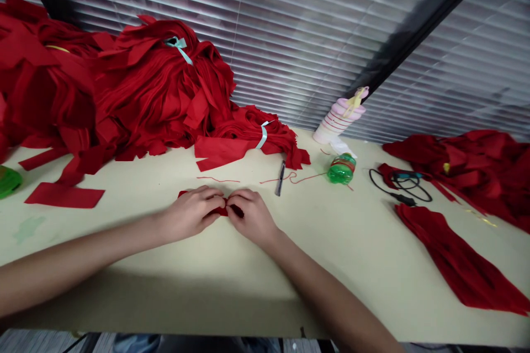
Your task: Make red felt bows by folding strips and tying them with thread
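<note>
On the table in front of me lies a small piece of red fabric (217, 210), mostly covered by my hands. My left hand (191, 212) is closed on it, thumb and fingers pinching near its middle. Close against it, my right hand (251, 216) pinches the same fabric from the other side, fingertips nearly meeting the left ones. A length of red thread (218, 180) lies just beyond the hands. To the right of them rests a thread snipper or pen-like tool (280, 179), too blurred to name surely.
Bundles of red fabric strips (157, 83) are heaped at the back left. A green bottle piece wound with thread (342, 169), a pink-and-white bottle (340, 119), a black cable (399, 190) and more red fabric (461, 262) lie rightward. Blinds (281, 38) rise behind.
</note>
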The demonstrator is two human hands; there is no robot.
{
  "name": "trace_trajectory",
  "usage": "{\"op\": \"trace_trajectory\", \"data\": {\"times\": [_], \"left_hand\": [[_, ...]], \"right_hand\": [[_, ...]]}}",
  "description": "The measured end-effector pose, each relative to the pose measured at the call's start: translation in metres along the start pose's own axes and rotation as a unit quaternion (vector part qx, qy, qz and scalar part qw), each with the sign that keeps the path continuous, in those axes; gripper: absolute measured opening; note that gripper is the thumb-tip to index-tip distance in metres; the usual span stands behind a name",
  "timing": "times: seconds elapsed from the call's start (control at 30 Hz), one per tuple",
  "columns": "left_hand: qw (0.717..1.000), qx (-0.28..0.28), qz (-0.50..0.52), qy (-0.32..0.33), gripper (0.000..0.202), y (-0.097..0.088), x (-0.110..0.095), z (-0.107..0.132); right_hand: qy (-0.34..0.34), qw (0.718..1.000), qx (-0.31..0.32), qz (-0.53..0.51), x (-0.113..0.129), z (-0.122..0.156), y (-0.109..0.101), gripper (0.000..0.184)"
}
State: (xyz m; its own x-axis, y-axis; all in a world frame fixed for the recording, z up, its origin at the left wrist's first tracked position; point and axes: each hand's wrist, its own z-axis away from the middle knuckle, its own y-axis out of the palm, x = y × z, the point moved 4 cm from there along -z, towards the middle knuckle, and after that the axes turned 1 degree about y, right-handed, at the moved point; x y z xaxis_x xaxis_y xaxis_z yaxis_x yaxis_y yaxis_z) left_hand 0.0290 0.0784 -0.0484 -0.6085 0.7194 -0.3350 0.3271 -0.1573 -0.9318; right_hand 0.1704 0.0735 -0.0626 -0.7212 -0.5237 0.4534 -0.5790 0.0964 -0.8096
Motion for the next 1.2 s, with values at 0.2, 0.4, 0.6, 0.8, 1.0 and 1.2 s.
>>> {"op": "trace_trajectory", "data": {"times": [0.2, 0.4, 0.6, 0.8, 1.0, 1.2], "left_hand": [[1.0, 0.006, -0.004, 0.01, 0.021, 0.001, 0.001, 0.001], [1.0, 0.003, -0.009, 0.013, 0.025, 0.004, 0.004, 0.002], [1.0, 0.014, -0.01, 0.014, 0.024, 0.0, 0.003, 0.001], [1.0, 0.024, 0.015, -0.009, 0.021, -0.008, -0.001, 0.002], [0.999, -0.007, 0.005, -0.05, 0.021, 0.0, 0.002, -0.003], [0.998, -0.002, 0.0, -0.061, 0.022, 0.001, 0.002, -0.005]], "right_hand": [[0.011, 1.0, -0.001, 0.01, 0.001, 0.0, -0.001, 0.011], [0.012, 1.0, -0.01, 0.019, 0.002, 0.001, 0.001, 0.014], [0.011, 0.999, 0.025, 0.018, 0.003, 0.0, 0.004, 0.013], [0.027, 0.999, 0.042, 0.015, 0.006, -0.002, 0.001, 0.013], [0.04, 0.997, 0.06, -0.004, 0.004, -0.006, 0.001, 0.01], [0.055, 0.995, 0.083, -0.026, -0.002, -0.01, -0.001, 0.01]]}}
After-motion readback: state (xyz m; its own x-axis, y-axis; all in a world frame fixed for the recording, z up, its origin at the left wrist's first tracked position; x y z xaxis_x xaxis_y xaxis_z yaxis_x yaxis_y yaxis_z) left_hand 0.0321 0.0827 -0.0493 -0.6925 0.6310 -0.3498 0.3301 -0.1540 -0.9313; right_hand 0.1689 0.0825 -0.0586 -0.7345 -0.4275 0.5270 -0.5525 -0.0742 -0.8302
